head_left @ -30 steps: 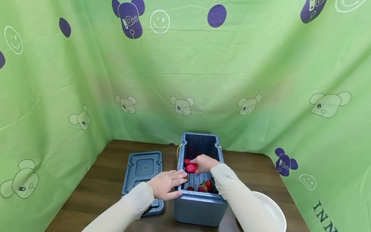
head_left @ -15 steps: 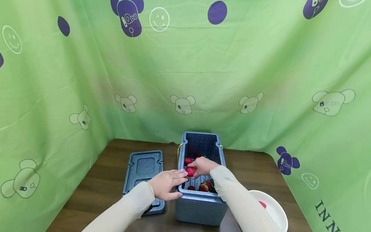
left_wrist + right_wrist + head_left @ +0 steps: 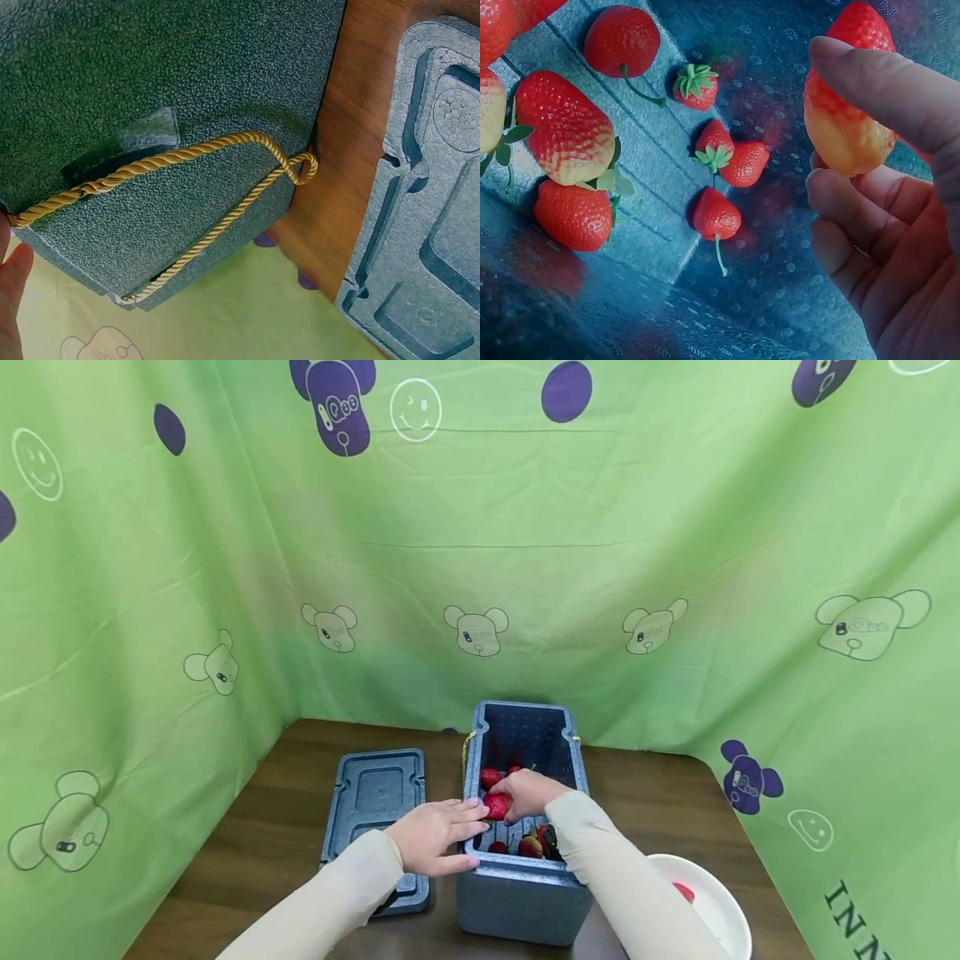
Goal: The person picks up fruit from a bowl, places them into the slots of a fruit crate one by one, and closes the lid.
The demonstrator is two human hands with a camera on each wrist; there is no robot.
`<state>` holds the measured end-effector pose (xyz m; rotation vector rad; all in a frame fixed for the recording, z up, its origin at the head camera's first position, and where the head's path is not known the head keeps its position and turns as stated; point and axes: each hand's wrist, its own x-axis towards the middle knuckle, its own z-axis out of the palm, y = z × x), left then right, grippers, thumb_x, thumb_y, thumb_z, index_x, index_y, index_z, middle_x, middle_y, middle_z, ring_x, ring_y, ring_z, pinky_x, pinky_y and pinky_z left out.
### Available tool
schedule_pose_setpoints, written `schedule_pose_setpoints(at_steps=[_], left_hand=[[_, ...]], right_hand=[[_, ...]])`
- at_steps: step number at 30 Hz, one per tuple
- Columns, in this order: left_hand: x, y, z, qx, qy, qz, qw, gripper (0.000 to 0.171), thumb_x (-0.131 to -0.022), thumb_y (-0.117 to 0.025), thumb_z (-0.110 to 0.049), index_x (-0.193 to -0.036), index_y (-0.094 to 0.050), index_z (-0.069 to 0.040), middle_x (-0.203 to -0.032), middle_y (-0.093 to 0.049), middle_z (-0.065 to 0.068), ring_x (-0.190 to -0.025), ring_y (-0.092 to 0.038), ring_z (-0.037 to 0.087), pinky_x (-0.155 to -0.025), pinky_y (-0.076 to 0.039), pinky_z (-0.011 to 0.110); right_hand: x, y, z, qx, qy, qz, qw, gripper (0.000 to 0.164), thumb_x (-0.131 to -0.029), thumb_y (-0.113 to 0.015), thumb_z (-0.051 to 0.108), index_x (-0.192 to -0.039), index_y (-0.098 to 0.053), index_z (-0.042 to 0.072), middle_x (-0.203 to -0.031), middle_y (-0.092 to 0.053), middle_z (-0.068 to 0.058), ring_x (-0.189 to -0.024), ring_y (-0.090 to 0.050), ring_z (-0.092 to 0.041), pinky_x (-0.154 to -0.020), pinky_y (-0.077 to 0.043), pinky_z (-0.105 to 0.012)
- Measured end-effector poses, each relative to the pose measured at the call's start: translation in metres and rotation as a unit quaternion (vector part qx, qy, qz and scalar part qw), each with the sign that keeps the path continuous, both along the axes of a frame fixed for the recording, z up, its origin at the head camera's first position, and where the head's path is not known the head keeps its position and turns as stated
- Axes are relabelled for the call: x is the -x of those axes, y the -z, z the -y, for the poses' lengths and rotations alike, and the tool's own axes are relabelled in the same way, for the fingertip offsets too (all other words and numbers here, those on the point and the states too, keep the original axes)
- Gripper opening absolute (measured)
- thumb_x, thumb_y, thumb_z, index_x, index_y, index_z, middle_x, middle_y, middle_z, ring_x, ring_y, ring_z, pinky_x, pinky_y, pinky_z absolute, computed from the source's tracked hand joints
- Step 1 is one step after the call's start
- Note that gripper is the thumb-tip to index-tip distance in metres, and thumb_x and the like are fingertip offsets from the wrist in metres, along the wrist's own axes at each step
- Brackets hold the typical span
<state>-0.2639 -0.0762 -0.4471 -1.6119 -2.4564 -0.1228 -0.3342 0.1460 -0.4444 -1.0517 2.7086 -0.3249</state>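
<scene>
A blue-grey foam box [image 3: 525, 906] stands lidless in the head view, with several fruits on its ribbed floor. Inside it, my right hand [image 3: 528, 793] pinches a large red strawberry [image 3: 497, 806] between thumb and fingers. Its yellowish lower end shows in the right wrist view, where the thumb [image 3: 885, 90] crosses its front. My left hand [image 3: 435, 835] rests on the box's left rim with its fingers extended. Other strawberries [image 3: 566, 127] lie in the box, along with a round red fruit [image 3: 622, 45] on a thin stem.
The foam lid [image 3: 378, 793] lies left of the box on the wooden table [image 3: 255, 827]. A white plate [image 3: 723, 902] at the right bears a red piece, partly behind my right sleeve. Gold cord [image 3: 172, 159] hangs along the box's side. Green curtain [image 3: 480, 568] surrounds the table.
My right hand has come slightly toward the near end of the box with the strawberry. The red piece on the plate has come into sight beside the sleeve. My left hand stays on the rim.
</scene>
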Motion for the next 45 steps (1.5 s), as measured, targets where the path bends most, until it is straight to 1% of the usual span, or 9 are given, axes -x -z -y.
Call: schedule_pose_setpoints(at_steps=[9,15,20,27,34,35,41,42,45], left_hand=[[-0.001,-0.001,0.0,-0.004,0.005,0.001,1.0,0.049,-0.096,-0.053,-0.038,-0.132,-0.059,-0.005,-0.137,-0.054,0.011,-0.131,-0.045,0.02,-0.107,-0.034,0.029],[0.0,-0.001,0.0,-0.007,0.003,-0.005,1.0,0.049,-0.095,-0.053,-0.039,-0.131,-0.059,-0.005,-0.137,-0.054,0.01,-0.131,-0.045,0.02,-0.106,-0.034,0.029],[0.0,0.0,-0.001,-0.013,0.008,-0.012,0.9998,0.049,-0.095,-0.054,-0.038,-0.13,-0.06,-0.004,-0.136,-0.055,0.01,-0.13,-0.047,0.02,-0.106,-0.035,0.029],[-0.001,-0.001,0.0,-0.005,-0.004,-0.002,1.0,0.049,-0.095,-0.053,-0.039,-0.13,-0.06,-0.005,-0.137,-0.054,0.009,-0.13,-0.046,0.02,-0.106,-0.035,0.029],[-0.001,-0.002,-0.002,-0.007,-0.001,0.002,1.0,0.049,-0.095,-0.054,-0.038,-0.13,-0.06,-0.005,-0.137,-0.054,0.009,-0.13,-0.046,0.02,-0.106,-0.035,0.029],[-0.001,-0.002,-0.002,-0.007,0.0,0.002,1.0,0.049,-0.095,-0.054,-0.038,-0.13,-0.06,-0.004,-0.136,-0.055,0.009,-0.13,-0.046,0.02,-0.106,-0.035,0.029],[-0.002,-0.002,0.0,-0.007,-0.003,0.016,0.9998,0.05,-0.095,-0.053,-0.039,-0.129,-0.06,-0.004,-0.137,-0.054,0.01,-0.13,-0.046,0.021,-0.106,-0.035,0.029],[-0.002,-0.002,0.0,-0.009,-0.003,0.016,0.9998,0.049,-0.095,-0.053,-0.039,-0.129,-0.06,-0.004,-0.137,-0.054,0.01,-0.13,-0.046,0.021,-0.105,-0.036,0.03],[-0.001,-0.001,0.0,-0.013,-0.001,0.013,0.9998,0.049,-0.095,-0.053,-0.038,-0.129,-0.06,-0.003,-0.137,-0.054,0.01,-0.13,-0.047,0.022,-0.105,-0.036,0.03]], right_hand=[[-0.001,0.002,0.002,0.002,0.017,0.009,1.0,0.032,-0.072,-0.081,0.007,-0.102,-0.073,0.004,-0.084,-0.069,-0.002,-0.066,-0.056,-0.011,-0.07,-0.052,-0.03],[-0.001,0.0,0.003,0.004,0.01,-0.017,1.0,0.032,-0.071,-0.082,0.01,-0.101,-0.072,0.005,-0.081,-0.069,-0.001,-0.067,-0.056,-0.011,-0.07,-0.052,-0.029],[-0.003,-0.005,0.001,-0.005,0.025,0.004,1.0,0.036,-0.073,-0.08,0.008,-0.107,-0.071,0.001,-0.083,-0.068,-0.004,-0.065,-0.052,-0.011,-0.068,-0.05,-0.031],[-0.005,-0.024,0.0,0.01,0.058,0.03,0.998,0.041,-0.076,-0.079,0.009,-0.116,-0.068,0.001,-0.096,-0.069,-0.008,-0.078,-0.058,-0.016,-0.076,-0.053,-0.035],[-0.007,-0.041,-0.019,0.028,0.032,0.004,0.999,0.039,-0.073,-0.077,0.006,-0.111,-0.069,-0.001,-0.093,-0.07,-0.006,-0.069,-0.055,-0.013,-0.072,-0.05,-0.033],[0.0,-0.035,-0.026,0.041,0.017,-0.003,0.999,0.039,-0.074,-0.077,0.008,-0.111,-0.069,0.0,-0.093,-0.07,-0.006,-0.069,-0.055,-0.012,-0.07,-0.05,-0.031],[-0.005,-0.046,-0.033,0.055,-0.001,0.025,0.998,0.039,-0.076,-0.077,0.01,-0.113,-0.069,0.001,-0.101,-0.071,-0.01,-0.087,-0.065,-0.019,-0.077,-0.053,-0.032],[-0.013,-0.057,-0.031,0.046,0.009,0.032,0.998,0.038,-0.076,-0.076,0.007,-0.112,-0.068,-0.001,-0.102,-0.07,-0.012,-0.09,-0.065,-0.021,-0.079,-0.053,-0.033],[-0.018,-0.064,-0.037,0.05,0.009,0.024,0.998,0.037,-0.076,-0.075,0.005,-0.112,-0.069,-0.001,-0.103,-0.07,-0.011,-0.093,-0.066,-0.023,-0.078,-0.053,-0.034]])
